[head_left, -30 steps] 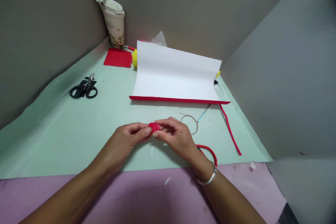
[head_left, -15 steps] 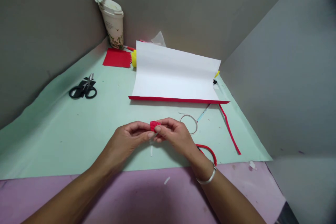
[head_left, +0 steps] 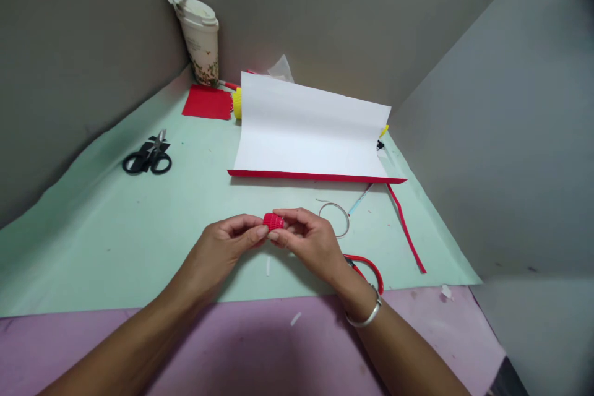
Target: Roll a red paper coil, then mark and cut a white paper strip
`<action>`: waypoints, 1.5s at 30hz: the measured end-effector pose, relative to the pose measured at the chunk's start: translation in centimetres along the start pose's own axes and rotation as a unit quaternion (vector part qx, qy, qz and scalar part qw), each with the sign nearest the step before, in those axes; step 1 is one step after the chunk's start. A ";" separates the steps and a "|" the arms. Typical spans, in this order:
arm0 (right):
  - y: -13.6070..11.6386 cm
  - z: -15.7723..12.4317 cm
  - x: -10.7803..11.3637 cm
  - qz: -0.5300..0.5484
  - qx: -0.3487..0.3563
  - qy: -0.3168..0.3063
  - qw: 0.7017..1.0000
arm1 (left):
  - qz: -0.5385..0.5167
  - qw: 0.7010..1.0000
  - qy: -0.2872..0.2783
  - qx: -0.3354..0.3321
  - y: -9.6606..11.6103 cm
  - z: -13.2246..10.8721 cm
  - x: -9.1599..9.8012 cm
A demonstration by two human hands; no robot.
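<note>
A small red ribbed roll (head_left: 273, 221), like curled corrugated paper, is pinched between both hands above the green sheet. My left hand (head_left: 232, 238) is closed on its left end with thumb and fingertips. On the other end, my right hand (head_left: 309, 235) grips it between thumb and forefinger; a silver bangle (head_left: 366, 317) circles that wrist. Partly under the right wrist lie red-handled scissors or pliers (head_left: 371, 269), their working end hidden. A coil of thin wire (head_left: 347, 226) rests just beyond the right hand.
Behind stands a white sheet with a red front edge (head_left: 315, 136). Black scissors (head_left: 148, 158) lie left, near a red card (head_left: 206, 103) and a tall patterned cup (head_left: 202, 43). A red strip (head_left: 408, 229) lies right. Grey walls enclose the green sheet (head_left: 93, 247).
The red roll has turned slightly in my fingers, and the right thumb has slid down off its face, showing more of it. The things on the table have not moved.
</note>
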State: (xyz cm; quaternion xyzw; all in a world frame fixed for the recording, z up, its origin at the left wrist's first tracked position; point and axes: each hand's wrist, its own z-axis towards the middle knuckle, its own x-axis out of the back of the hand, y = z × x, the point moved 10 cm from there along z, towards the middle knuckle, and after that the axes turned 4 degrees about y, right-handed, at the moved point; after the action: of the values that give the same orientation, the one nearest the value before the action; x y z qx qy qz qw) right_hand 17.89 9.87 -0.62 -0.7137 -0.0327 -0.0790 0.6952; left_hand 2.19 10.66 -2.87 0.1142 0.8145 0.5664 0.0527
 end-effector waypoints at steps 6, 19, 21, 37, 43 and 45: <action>0.6 0.0 -0.1 0.019 -0.030 -0.003 0.999 | -0.005 1.000 -0.002 0.002 0.1 -0.2 -0.2; -0.8 -0.2 -0.1 -0.061 0.078 0.004 0.995 | -0.035 0.999 -0.005 -0.004 -0.4 0.2 -0.2; -0.8 -0.2 0.0 -0.055 0.082 0.006 0.995 | -0.045 0.999 -0.002 -0.001 -0.4 0.1 -0.2; 0.3 -0.2 -0.1 -0.014 0.031 -0.006 0.999 | -0.018 1.000 0.011 -0.016 0.2 0.1 -0.2; 0.9 -0.1 -0.3 0.067 -0.061 -0.005 0.996 | -0.007 0.999 0.014 -0.032 0.5 -0.1 -0.1; 1.1 -0.2 -0.5 0.091 -0.089 -0.012 0.992 | 0.000 0.999 0.016 -0.046 0.8 -0.2 -0.1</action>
State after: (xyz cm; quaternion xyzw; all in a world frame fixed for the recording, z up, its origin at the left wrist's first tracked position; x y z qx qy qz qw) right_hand 17.55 9.69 -1.77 -0.7737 0.0313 -0.0096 0.6327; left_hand 2.37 10.74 -2.05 0.1025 0.7885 0.6047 0.0454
